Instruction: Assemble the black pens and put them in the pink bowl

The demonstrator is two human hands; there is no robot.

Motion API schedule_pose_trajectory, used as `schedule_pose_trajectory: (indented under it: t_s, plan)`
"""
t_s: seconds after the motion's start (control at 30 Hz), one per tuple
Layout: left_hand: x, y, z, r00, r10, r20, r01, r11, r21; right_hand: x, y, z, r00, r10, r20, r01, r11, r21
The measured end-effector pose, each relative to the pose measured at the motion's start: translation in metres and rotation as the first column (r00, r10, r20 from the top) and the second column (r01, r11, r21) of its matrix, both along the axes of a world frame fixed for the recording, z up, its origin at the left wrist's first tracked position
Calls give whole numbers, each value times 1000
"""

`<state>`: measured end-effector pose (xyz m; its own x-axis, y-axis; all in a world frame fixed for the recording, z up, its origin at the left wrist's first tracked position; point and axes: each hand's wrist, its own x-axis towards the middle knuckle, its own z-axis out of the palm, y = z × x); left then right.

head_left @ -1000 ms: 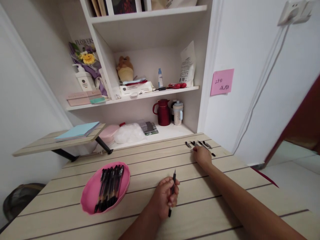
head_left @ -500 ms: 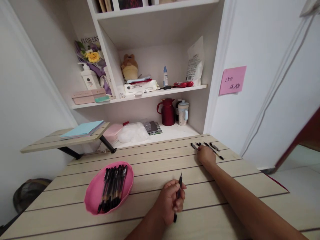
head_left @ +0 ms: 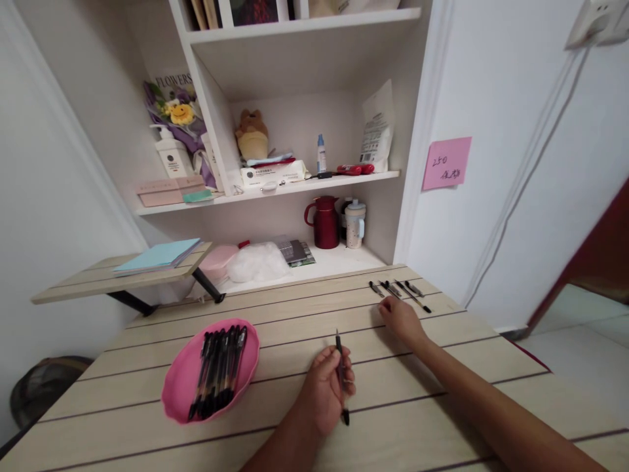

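An uncapped black pen [head_left: 340, 367], tip pointing up and away, is gripped in my left hand [head_left: 324, 387] above the table. My right hand [head_left: 401, 321] is over the far right of the table, its fingers curled together and pointing down. Whether anything is between those fingertips is hidden. Just beyond it lie several small dark pen caps [head_left: 376, 289] and a longer, thin pen piece [head_left: 415, 298] with a black end. To the left, a pink scalloped bowl [head_left: 174, 387] holds several black pens [head_left: 219, 370] lying side by side.
A small raised shelf [head_left: 73, 282] with blue paper [head_left: 160, 255] stands at the table's back left. Behind the table, a white shelf unit [head_left: 304, 36] holds a red jug [head_left: 327, 223], a cup [head_left: 354, 223] and a plastic bag [head_left: 258, 262]. A pink note [head_left: 446, 164] is on the wall.
My right hand has drawn back slightly from the small pen caps, which show more fully now. My left hand still grips the pen, now held more upright. The view has shifted a little.
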<state>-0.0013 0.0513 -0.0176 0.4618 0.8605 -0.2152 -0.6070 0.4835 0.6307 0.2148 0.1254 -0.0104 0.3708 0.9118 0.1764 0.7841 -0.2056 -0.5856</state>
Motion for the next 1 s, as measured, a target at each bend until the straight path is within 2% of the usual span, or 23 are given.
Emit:
schedule_pose_trajectory:
  t_s: [0.07,0.13,0.2,0.23,0.27,0.37,0.57,0.63,0.77,0.83,0.9,1.0]
  plan:
    - [1,2,0,992,104,72,-104,995,-14,-20,-27,1,947,214,-238,-229,973,-36]
    - [2,5,-1,974,180,135,-180,984,-7,-43,-56,-1,761,347,-549,-470,878,-96]
    - [1,8,-4,960,220,170,-222,975,-8,-63,-81,-4,603,402,-689,-611,788,-75]
    - [1,9,-5,955,236,179,-237,971,-14,-70,-90,-5,589,433,-682,-612,791,-26]
    - [1,10,-5,951,249,182,-249,968,-23,-76,-97,-7,597,468,-652,-603,797,20]
    - [0,10,-5,948,268,171,-265,963,-38,-83,-103,-11,695,503,-514,-523,844,120]
    - [-1,9,-3,960,249,131,-249,968,-13,-86,-99,-17,756,519,-399,-494,852,171]
    - [-3,9,-3,966,229,117,-229,973,-16,-80,-93,-15,800,488,-349,-455,873,177]
    - [-6,11,-5,980,174,97,-174,985,-14,-51,-64,-5,939,324,-120,-310,944,116]
    - [-6,11,-5,985,153,81,-153,988,1,-32,-45,0,987,157,43,-159,986,50]
    - [-6,10,-5,987,143,68,-144,990,14,-15,-28,2,985,30,168,-27,999,-19]
    - [-6,9,-4,988,143,55,-144,989,19,1,-11,-1,969,-57,242,80,993,-84]
